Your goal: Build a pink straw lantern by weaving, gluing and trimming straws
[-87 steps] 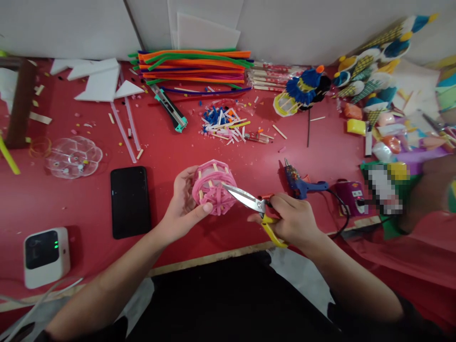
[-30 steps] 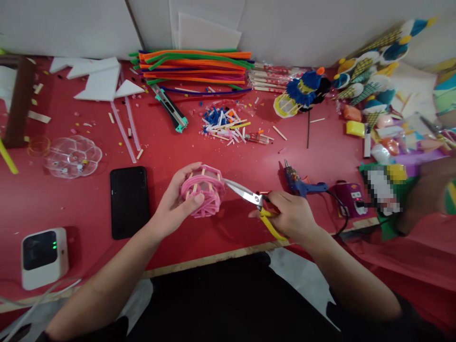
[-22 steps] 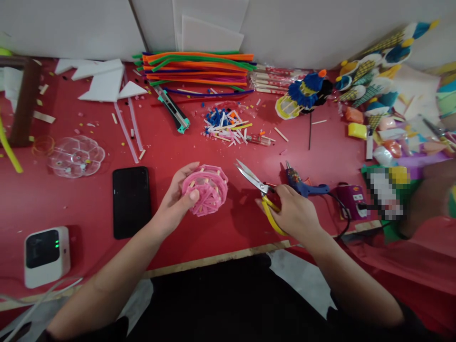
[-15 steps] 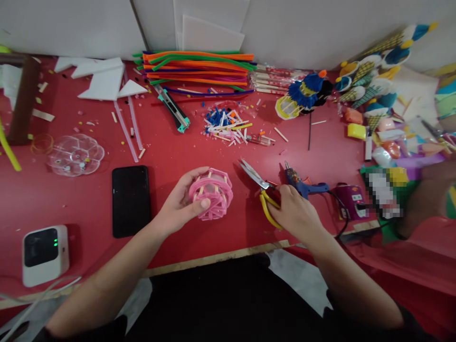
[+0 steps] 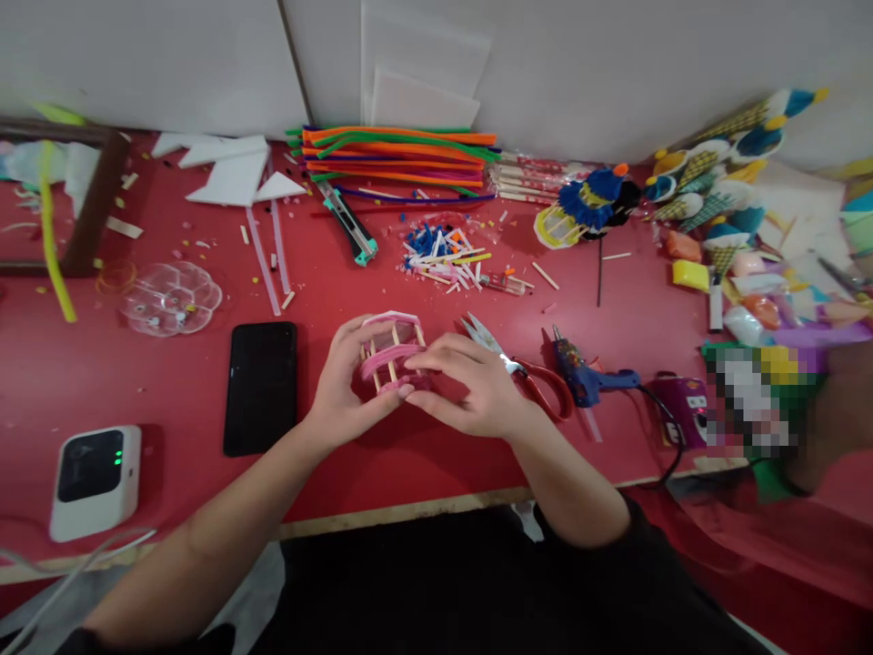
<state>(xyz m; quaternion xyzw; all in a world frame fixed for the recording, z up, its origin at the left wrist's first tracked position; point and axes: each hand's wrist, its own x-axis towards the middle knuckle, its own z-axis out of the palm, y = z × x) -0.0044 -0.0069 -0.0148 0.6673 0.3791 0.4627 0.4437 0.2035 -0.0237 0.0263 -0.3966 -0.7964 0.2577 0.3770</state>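
Observation:
My left hand (image 5: 343, 389) is wrapped around the side of a small pink craft frame (image 5: 390, 357), made of rings joined by pale wooden sticks and tilted above the table. From the other side my right hand (image 5: 470, 387) pinches the frame's pink edging between thumb and fingers. Part of the frame is hidden behind the fingers. Just beyond my right hand lie scissors (image 5: 486, 335) and a red handle (image 5: 554, 387). The hand covers the part where they meet, so I cannot tell whether it is one tool or two.
A blue glue gun (image 5: 590, 375) lies at the right, near a purple box (image 5: 675, 409). A black phone (image 5: 260, 389) and a white device (image 5: 95, 482) are at left. Behind are a utility knife (image 5: 349, 226), scraps (image 5: 446, 255) and pipe cleaners (image 5: 402, 159). Another person's arm (image 5: 836, 414) shows at right.
My right hand has let go of the yellow-handled tool and moved left to the pink frame. The frame is turned more upright in my left hand. The camera view has shifted slightly.

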